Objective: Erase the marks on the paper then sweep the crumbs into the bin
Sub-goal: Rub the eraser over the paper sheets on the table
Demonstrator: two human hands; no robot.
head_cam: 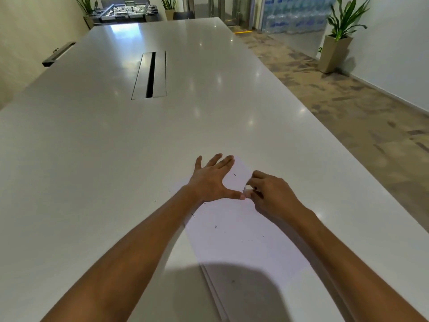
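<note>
One long white table (116,159) filled most of the view. On it, at the near end, lay one sheet of paper (243,228), and one small white eraser (248,188) was over that sheet's far part. Two hands were over the paper: one left hand (209,180) and one right hand (271,196). One dark cable slot (151,75) was set in the table's middle. Beyond and beside the table stood three potted plants (341,36). The small dark crumbs (216,226) on the paper were too tiny to count.
</note>
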